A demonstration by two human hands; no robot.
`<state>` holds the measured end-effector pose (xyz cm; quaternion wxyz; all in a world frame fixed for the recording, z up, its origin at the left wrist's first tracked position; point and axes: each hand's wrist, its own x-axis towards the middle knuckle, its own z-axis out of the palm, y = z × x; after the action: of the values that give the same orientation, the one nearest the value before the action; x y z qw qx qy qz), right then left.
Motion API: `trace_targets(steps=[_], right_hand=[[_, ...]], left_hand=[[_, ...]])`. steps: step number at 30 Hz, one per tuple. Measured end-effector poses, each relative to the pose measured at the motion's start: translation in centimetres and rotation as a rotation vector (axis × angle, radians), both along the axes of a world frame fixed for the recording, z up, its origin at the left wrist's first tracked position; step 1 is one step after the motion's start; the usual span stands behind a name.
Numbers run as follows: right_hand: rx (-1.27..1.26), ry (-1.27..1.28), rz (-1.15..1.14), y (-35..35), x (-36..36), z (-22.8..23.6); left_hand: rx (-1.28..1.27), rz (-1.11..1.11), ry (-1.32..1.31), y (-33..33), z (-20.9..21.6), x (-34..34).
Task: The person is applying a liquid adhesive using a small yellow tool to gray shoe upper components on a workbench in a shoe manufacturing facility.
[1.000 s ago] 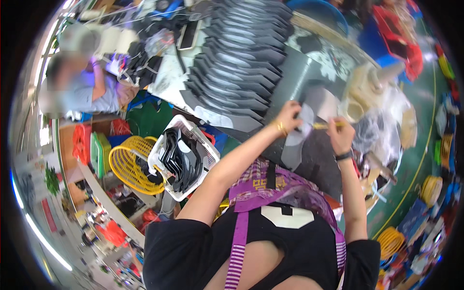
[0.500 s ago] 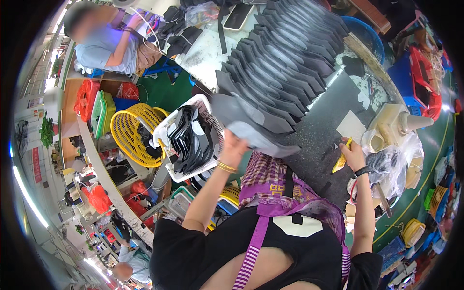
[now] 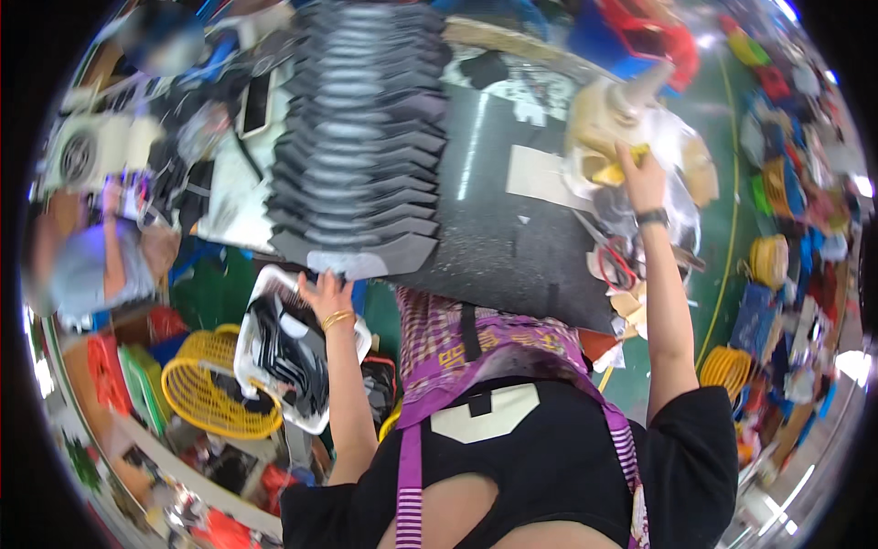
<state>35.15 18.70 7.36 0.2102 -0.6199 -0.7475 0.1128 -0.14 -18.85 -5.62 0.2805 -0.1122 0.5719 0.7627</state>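
A long row of overlapping dark, curved sheet pieces point(image 3: 357, 119) runs away from me over the table. My left hand point(image 3: 326, 298) is at the near edge of the closest piece point(image 3: 393, 259). Its fingers are apart, with the fingertips against the pale patch there. At the right, my right hand point(image 3: 646, 179) is closed round a slim yellow tool point(image 3: 607, 174), whose exact kind is blurred. The tool's end is beside a stained, cream-coloured container point(image 3: 590, 119) with a cone-shaped spout. A white card point(image 3: 547, 176) lies just left of it.
Red-handled scissors point(image 3: 615, 265) lie by the dark mat point(image 3: 494, 229). Left of my apron stand a white basket point(image 3: 251, 352) of dark cut pieces and a yellow basket point(image 3: 206, 403). A phone point(image 3: 257, 104) rests at the far left; a person point(image 3: 101, 261) sits beyond.
The view has turned, so the row now points straight away. The piece my left hand held raised now lies at the row's near end. My right hand has brought the yellow tool to the container.
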Motion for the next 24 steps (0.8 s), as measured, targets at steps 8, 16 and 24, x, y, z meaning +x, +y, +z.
trace_targets(steps=[8, 16, 24], right_hand=[[-0.011, -0.174, 0.141, 1.5, -0.8, -4.7], [0.198, -0.557, 0.866, -3.5, -5.5, -4.9], [0.062, -0.247, 0.430, -1.0, -4.4, 1.3]], left_hand=[[0.044, 0.050, 0.061, 0.7, 1.1, 2.1], [-0.037, 0.071, 0.058, 0.8, 1.5, 3.7], [-0.069, 0.164, 0.099, 0.5, 1.7, 3.7]])
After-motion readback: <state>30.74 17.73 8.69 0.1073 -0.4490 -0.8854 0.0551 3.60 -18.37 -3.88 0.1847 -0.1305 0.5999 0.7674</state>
